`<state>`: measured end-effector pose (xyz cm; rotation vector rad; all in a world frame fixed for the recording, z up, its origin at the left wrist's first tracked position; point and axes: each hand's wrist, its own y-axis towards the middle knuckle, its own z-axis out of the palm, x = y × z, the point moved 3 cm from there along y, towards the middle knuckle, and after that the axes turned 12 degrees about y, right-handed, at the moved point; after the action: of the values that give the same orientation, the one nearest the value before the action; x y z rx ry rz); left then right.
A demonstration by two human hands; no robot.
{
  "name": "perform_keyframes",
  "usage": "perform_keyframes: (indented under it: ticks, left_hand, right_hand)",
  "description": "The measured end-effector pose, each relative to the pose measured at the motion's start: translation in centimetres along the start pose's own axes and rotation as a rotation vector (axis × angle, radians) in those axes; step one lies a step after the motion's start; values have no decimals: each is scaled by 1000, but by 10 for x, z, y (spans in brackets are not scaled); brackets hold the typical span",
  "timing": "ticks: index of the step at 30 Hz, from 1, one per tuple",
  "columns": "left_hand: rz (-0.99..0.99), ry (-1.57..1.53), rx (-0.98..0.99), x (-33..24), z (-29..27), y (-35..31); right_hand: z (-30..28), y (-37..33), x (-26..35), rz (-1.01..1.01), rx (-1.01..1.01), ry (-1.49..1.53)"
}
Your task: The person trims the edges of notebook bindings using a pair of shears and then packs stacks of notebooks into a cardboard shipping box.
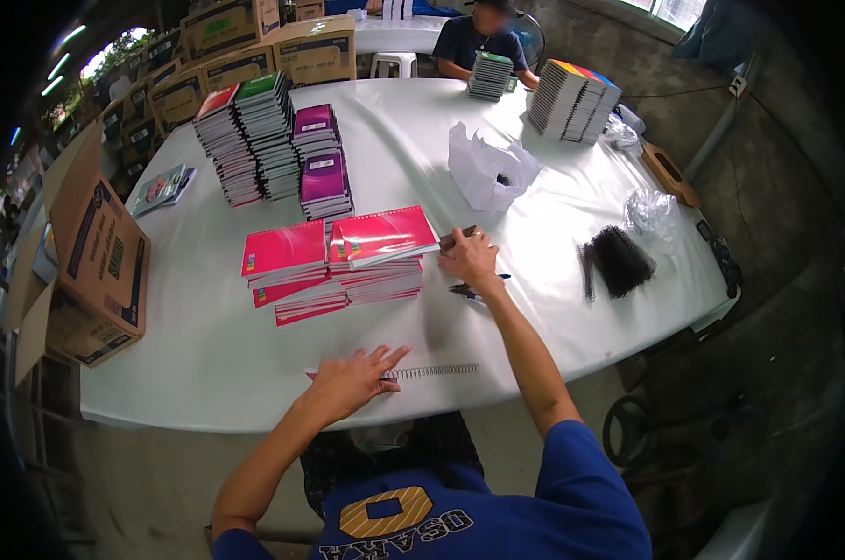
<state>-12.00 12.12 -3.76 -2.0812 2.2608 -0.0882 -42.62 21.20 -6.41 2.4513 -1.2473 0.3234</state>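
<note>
My left hand point(352, 385) rests near the table's front edge, its fingers spread over a thin notebook that it mostly hides. From under this hand a thin metal spiral coil point(438, 371) stretches to the right along the tabletop. Farther off, my right hand point(471, 259) has its fingers closed on a small dark brown block point(455, 238), beside the pink notebooks. Those pink notebooks point(383, 235) lie in two adjoining, uneven piles in front of me. A dark hand tool point(464, 292), perhaps pliers, lies just below my right hand with a blue pen-like piece.
Tall notebook stacks point(264, 135) and purple notebooks point(323, 177) stand behind the pink piles. An open carton point(105, 252) is at left. A white plastic bag point(490, 168), black coils point(620, 261) and another stack point(572, 101) are at right. A person point(486, 42) sits across the table.
</note>
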Motion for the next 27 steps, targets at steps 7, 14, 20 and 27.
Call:
perform_keyframes:
  ticks: [7, 14, 20, 27]
  left_hand:
    - [-133, 73, -82, 26, -8, -25]
    - [-103, 21, -39, 28, -12, -16]
    - [-123, 23, -167, 30, -6, -13]
    - [-161, -31, -153, 34, -7, -11]
  right_hand:
    - [-88, -49, -4, -178, 461, 969]
    - [-46, -105, 67, -506, 1164, 1313]
    - [-28, -108, 71, -475, 1153, 1147]
    - [-36, -111, 74, -485, 1150, 1260]
